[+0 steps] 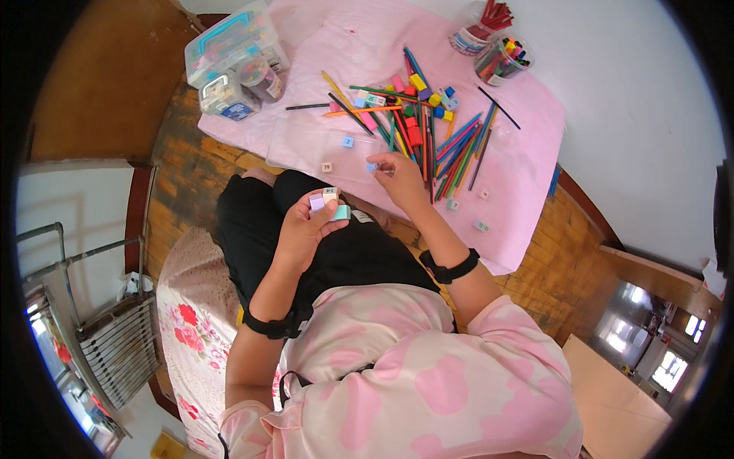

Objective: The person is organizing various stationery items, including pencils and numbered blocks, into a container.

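My left hand (307, 224) holds a few small cubes above my lap: a purple cube (316, 201), a white cube (330, 194) bearing a number and a teal cube (342, 213). Over the table's near edge, my right hand (401, 179) pinches a light blue cube (372, 167) between thumb and fingers. Close by on the cloth are a blue numbered cube (348, 142) and a cream numbered cube (327, 167). A clear plastic lid or tray (292, 140) lies flat around there, its outline faint.
Colored pencils (453, 155) and colored blocks (414, 136) lie heaped on the pink cloth (516, 166). More numbered cubes (453, 204) sit to the right. Clear storage boxes (229, 51) stand far left, tubs of red sticks (479, 37) and markers (504, 60) far right.
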`<act>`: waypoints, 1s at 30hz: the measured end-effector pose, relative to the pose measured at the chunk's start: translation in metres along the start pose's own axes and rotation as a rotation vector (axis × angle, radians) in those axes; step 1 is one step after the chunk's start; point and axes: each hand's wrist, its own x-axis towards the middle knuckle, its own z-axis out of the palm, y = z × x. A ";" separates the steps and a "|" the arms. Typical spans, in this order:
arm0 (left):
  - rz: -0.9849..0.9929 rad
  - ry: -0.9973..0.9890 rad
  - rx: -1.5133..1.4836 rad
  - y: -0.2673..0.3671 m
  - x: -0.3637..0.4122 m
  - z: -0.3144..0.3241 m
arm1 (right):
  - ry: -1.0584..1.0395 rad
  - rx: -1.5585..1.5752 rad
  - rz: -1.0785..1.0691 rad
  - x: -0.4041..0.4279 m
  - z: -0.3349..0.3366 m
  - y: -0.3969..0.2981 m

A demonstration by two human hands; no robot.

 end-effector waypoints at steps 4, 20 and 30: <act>-0.015 0.012 -0.030 0.003 -0.004 -0.015 | -0.024 -0.235 -0.102 0.018 0.015 0.005; 0.009 -0.009 0.004 0.005 -0.003 -0.028 | -0.123 -0.842 -0.234 0.023 0.009 -0.013; 0.147 -0.121 0.177 0.007 -0.013 -0.012 | -0.381 0.236 -0.203 -0.031 0.004 -0.096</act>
